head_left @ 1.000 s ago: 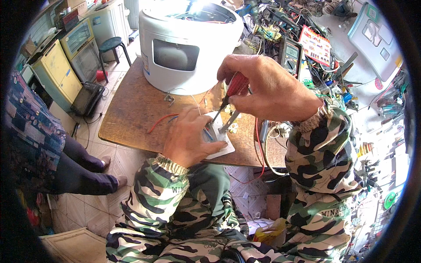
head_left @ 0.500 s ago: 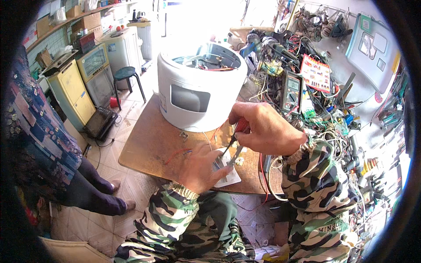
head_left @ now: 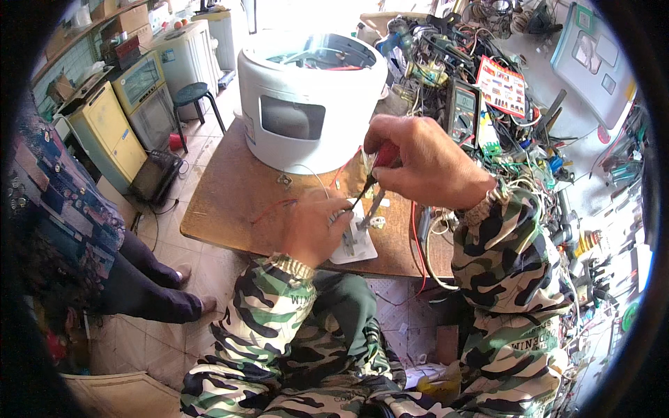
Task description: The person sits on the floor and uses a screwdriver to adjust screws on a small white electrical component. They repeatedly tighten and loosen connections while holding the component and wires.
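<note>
Head view: open wood spans the table's left end. The left hand's thumb and finger draw together at one plate by the near edge; what they pinch, one cannot tell. The right hand grasps one screwdriver, angled toward the left fingertips.

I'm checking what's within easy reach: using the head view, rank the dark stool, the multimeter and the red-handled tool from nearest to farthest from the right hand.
1. Red-handled tool: in the right hand's grasp.
2. Multimeter: beyond the hand, slightly to its right.
3. Dark stool: far to the left, on the floor past the table.
</note>
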`<action>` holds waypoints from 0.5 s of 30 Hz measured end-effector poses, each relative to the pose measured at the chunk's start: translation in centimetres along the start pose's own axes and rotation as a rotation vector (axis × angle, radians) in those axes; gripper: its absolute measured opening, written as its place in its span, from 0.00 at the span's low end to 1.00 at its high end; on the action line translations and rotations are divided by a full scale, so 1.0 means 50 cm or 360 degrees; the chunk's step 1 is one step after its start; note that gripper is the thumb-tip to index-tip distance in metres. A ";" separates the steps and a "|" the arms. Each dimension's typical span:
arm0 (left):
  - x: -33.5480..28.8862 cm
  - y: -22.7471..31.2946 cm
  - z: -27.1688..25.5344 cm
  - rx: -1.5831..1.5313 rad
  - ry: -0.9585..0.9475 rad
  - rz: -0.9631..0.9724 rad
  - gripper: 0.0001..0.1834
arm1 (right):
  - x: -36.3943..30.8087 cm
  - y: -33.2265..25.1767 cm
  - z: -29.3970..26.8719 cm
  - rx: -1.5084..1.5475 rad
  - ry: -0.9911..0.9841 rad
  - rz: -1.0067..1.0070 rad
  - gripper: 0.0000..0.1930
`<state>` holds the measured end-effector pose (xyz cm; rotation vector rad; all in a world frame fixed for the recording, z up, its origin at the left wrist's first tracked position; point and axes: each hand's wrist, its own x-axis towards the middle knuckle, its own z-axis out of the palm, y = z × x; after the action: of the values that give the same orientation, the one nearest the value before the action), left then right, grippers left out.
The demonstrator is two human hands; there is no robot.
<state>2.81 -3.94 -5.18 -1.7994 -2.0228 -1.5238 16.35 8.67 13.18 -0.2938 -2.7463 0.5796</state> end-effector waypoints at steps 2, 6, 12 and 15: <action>-0.002 0.004 -0.002 -0.0054 0.0007 -0.0108 0.08 | -0.009 -0.004 -0.008 0.0004 0.0038 0.0049 0.12; 0.012 0.008 0.003 0.0059 0.0021 -0.0226 0.09 | -0.030 -0.004 -0.030 -0.0049 0.0291 0.0161 0.12; 0.001 0.004 -0.016 0.0131 0.0098 -0.0364 0.14 | -0.090 -0.101 -0.086 0.0106 0.0353 0.0254 0.14; 0.012 -0.006 0.000 -0.0155 -0.0084 -0.0282 0.18 | -0.142 -0.117 -0.079 0.0109 0.0455 0.0300 0.14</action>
<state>2.37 -3.47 -5.01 -1.7523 -2.2239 -1.6653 23.56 2.97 17.22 -0.5765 -2.4345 0.6250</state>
